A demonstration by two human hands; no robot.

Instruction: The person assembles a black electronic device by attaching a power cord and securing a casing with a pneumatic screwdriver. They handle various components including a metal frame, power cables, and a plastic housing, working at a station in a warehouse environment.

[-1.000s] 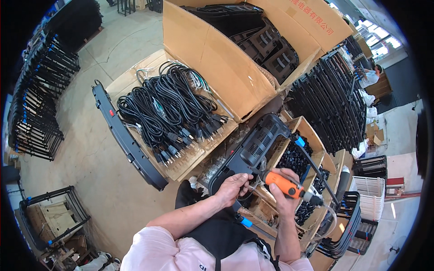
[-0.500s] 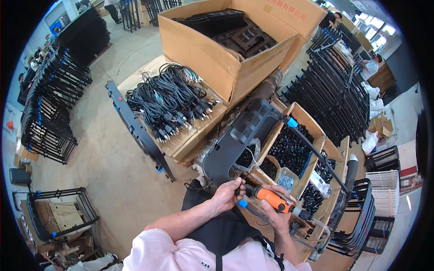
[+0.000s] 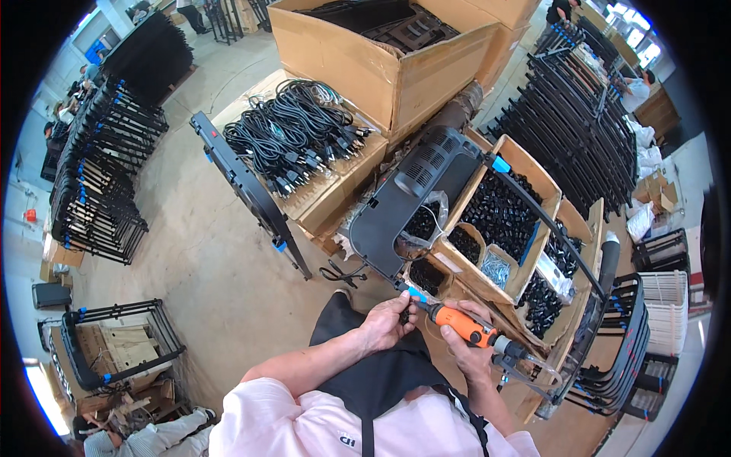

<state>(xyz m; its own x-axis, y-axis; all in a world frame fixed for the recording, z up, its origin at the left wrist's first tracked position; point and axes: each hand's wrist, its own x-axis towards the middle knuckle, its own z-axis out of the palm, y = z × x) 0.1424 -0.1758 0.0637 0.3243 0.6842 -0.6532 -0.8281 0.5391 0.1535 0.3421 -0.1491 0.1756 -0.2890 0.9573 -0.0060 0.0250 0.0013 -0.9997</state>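
My right hand is wrapped round an orange and black power screwdriver, with a clear hose at its rear. The tool's nose points up-left, close to a blue piece at the near end of a black frame. Beside that nose my left hand is closed, fingers curled over small dark pieces too small to name. Just beyond both hands lies a black plastic housing with a vented, rounded cover. Whether the screwdriver's tip touches the frame cannot be seen.
Wooden trays of small black parts and silver screws stand at the right. Bundled black cables lie on a carton, below a large cardboard box. A long black panel leans at the left. Stacked black frames stand farther right.
The whole view has shifted, with the bench contents slightly higher and to the right. The screwdriver's nose now lies near the blue piece, and my left hand's fingers have curled downward beside it.
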